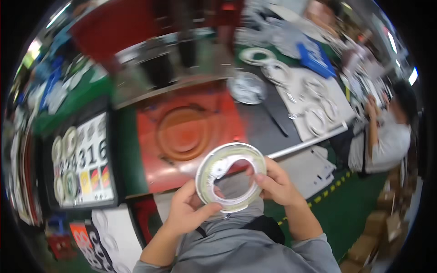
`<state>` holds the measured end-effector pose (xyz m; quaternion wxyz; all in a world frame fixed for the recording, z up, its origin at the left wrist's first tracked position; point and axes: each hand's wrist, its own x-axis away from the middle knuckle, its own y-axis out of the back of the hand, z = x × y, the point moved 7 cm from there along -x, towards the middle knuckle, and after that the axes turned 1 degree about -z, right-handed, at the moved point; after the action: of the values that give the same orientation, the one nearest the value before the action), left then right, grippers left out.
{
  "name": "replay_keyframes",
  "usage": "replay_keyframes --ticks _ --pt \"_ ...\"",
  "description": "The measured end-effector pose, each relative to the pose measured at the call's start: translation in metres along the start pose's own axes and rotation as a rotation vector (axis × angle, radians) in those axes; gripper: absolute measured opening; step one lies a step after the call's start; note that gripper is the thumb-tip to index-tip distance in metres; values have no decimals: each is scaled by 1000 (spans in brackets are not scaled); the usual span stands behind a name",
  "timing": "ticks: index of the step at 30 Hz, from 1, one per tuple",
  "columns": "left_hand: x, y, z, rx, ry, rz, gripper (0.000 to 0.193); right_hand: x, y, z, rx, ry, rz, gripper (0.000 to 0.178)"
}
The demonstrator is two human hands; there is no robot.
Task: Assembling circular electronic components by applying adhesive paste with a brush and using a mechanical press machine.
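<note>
Holding white ring (231, 176) face-up, hole toward camera, both hands gripping rim.

- The white ring (231, 176), centre of the frame, looks like smooth glossy plastic, held between the left hand (187, 210) and right hand (274, 184).
- The red mould plate (182, 132) just above it is smooth with a dull sheen.
- The grey sleeves (236, 250) at the lower edge are matt cloth.
- The round disc (247, 87), upper centre, shines like metal.
- The cardboard boxes (378, 227), lower right, look matt and papery.
- The blue tray (315, 57), upper right, looks like plastic.
</note>
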<state>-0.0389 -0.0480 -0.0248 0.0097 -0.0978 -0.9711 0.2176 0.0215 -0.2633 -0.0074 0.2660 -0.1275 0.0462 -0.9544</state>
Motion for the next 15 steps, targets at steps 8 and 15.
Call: replay_keyframes --ticks 8,15 --pt "-23 -47 41 -378 102 172 13 46 180 4 -378 320 -830 31" --pt "-10 -39 48 -531 140 232 9 80 358 3 -370 309 -1195 28"
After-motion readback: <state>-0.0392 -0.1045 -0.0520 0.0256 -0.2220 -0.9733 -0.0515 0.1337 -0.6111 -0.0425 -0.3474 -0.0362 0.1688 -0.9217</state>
